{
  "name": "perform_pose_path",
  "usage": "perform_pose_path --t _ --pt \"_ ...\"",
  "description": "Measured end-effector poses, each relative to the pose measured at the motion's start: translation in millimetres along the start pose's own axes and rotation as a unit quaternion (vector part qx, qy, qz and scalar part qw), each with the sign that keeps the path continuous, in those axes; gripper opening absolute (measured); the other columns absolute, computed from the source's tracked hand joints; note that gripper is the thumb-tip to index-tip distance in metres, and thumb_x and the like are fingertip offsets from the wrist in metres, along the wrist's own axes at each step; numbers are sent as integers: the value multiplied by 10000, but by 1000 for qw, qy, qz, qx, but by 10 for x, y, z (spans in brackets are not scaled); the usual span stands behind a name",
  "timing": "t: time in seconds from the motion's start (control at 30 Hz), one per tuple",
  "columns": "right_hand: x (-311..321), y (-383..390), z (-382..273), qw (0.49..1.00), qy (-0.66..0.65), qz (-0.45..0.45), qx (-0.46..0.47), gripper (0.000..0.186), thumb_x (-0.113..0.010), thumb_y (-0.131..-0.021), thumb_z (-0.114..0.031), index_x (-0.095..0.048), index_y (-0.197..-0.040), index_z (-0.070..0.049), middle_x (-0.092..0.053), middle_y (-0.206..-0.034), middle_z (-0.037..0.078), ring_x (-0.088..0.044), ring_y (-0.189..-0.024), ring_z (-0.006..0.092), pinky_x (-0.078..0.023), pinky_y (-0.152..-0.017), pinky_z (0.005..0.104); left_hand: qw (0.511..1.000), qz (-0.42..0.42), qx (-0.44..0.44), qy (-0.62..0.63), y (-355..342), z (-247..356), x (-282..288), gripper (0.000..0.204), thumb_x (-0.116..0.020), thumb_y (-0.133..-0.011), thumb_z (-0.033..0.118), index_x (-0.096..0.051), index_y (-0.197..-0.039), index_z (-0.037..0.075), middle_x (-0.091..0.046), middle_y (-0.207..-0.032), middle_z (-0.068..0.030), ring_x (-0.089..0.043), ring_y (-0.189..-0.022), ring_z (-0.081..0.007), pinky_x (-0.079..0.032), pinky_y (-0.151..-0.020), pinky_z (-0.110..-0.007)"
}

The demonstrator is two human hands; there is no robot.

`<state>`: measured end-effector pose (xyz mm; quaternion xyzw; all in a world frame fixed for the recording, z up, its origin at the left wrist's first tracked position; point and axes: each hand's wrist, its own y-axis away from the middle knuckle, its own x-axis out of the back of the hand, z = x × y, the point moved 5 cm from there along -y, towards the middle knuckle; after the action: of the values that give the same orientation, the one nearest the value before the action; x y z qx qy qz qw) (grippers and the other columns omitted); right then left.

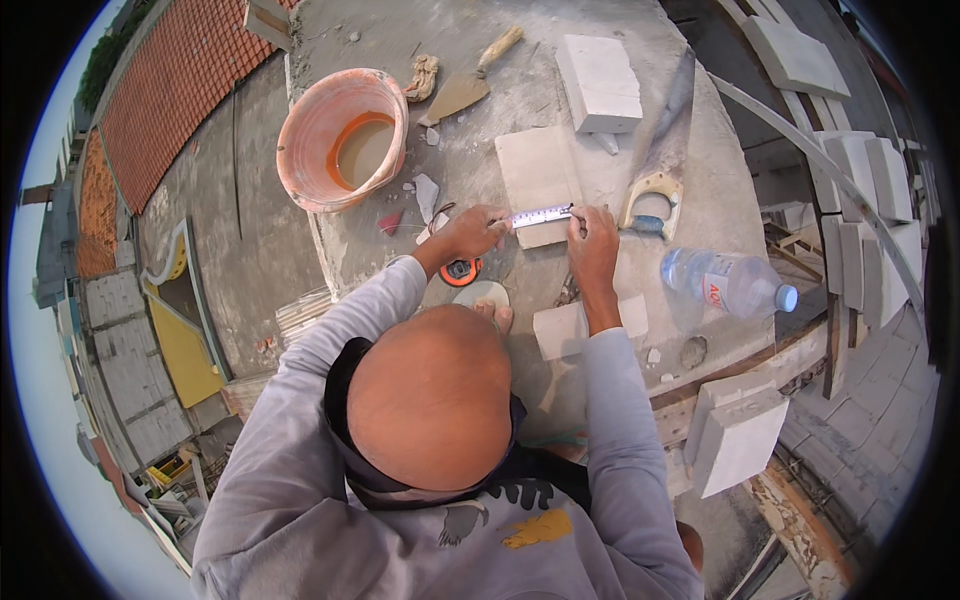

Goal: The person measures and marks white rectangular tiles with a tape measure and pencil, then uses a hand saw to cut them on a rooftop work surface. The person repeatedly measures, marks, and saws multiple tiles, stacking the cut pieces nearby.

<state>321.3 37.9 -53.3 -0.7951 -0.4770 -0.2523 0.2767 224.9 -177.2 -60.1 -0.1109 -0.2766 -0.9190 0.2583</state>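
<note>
A tape measure blade [541, 216] is stretched between my two hands, across a flat pale block [537, 165] lying on the concrete slab. My left hand [470, 234] is closed on the blade at its left part. Just below that hand sits the round orange and black tape case [461, 271]. At the blade's right end, the fingers of my right hand [595, 242] are closed on it near the block's right edge. To the right of this hand lies a handsaw [655, 190], its worn handle towards me.
An orange bucket [293, 140] with murky liquid stands at the left edge. Beyond are a trowel [458, 97] and a cut white block [600, 80]. A plastic bottle [715, 284] lies right, near the slab's edge. A smaller block [560, 330] lies close to me; more blocks [740, 440] sit lower right.
</note>
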Motion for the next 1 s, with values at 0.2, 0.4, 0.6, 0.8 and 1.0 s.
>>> perform_pose_path --t 0.2,0.4,0.6,0.8,1.0 --pt "160 299 -69 999 16 30 31 151 -718 -914 7 -751 -1060 -4 -705 -946 146 -685 -889 305 -557 -824 423 1000 18 18 -14 192 -40 -249 322 -514 -1099 297 -712 -1058 46 -745 -843 -62 -673 -805 -230 -528 -808 -409" --pt "311 607 23 998 33 -49 -36 168 -704 -917 -12 -739 -1080 -28 -702 -1052 148 -667 -1004 339 -541 -895 459 998 -39 46 9 451 -2 -595 354 -497 -1109 382 -718 -1112 105 -753 -860 -74 -707 -843 -245 -548 -833 -438" --pt "453 656 -173 996 35 -71 42 184 -707 -906 36 -721 -1087 2 -694 -998 151 -694 -900 296 -567 -835 411 986 -50 59 150 877 93 -803 427 -493 -1129 417 -691 -1096 41 -723 -907 -138 -687 -878 -260 -520 -799 -434" --pt "386 712 -135 995 15 -100 6 172 -700 -910 2 -721 -1078 -30 -716 -1081 144 -680 -1020 338 -541 -926 457 981 7 16 191 1011 15 -875 334 -562 -1109 369 -677 -1136 57 -642 -842 -53 -600 -787 -189 -479 -725 -392" --pt "388 686 -93 995 21 -97 15 176 -706 -906 2 -725 -1076 -37 -717 -1072 144 -683 -1011 340 -542 -926 458 984 21 103 143 1387 149 -762 299 -626 -1080 338 -691 -1172 62 -659 -931 -43 -608 -888 -161 -479 -806 -365"
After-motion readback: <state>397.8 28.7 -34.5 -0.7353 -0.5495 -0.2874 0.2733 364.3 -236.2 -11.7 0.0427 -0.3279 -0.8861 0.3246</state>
